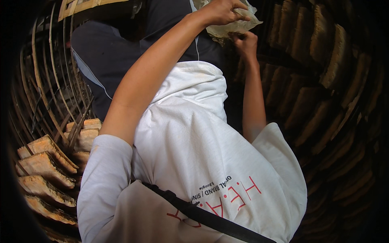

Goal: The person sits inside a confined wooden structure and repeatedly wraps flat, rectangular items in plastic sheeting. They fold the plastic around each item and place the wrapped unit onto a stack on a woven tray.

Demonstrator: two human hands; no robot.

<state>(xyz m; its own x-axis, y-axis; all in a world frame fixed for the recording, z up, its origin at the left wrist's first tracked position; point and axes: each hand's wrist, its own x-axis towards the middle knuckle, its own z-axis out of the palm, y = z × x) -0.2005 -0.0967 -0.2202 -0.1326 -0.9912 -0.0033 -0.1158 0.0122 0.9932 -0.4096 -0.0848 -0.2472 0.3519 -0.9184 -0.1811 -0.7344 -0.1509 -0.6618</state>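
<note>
Okay, left side first: thin rods (36, 69) are seen there, with rough-edged slabs (40, 164) stacked below them. Plenty of hard edges, so anything flimsy is best kept well away from that corner.

Next come the dark trousers (109, 52), with the left forearm slanted across the lap. The left hand (222, 12) is held over the upper part of some crumpled, translucent plastic (233, 28), fingers loosely spread; whether a fold is pinched underneath can't be told. The plastic itself sits just past the right-hand edge of the trousers, near the top of the view. Sheet or bag? Can't be made out, and neither can whatever might carry it. Something brownish seems to show by its lower edge, too dark to be named.

Then the right hand (247, 42), fingers curled in at that lower edge. A pinch looks likely, but it can't be confirmed.

For good handling, the film should probably be steadied from above and worked gently from below, with creases eased out rather than yanked. Far right, more slabs (302, 30) are lined up in shadow, so elbow room on that side should be watched.
</note>
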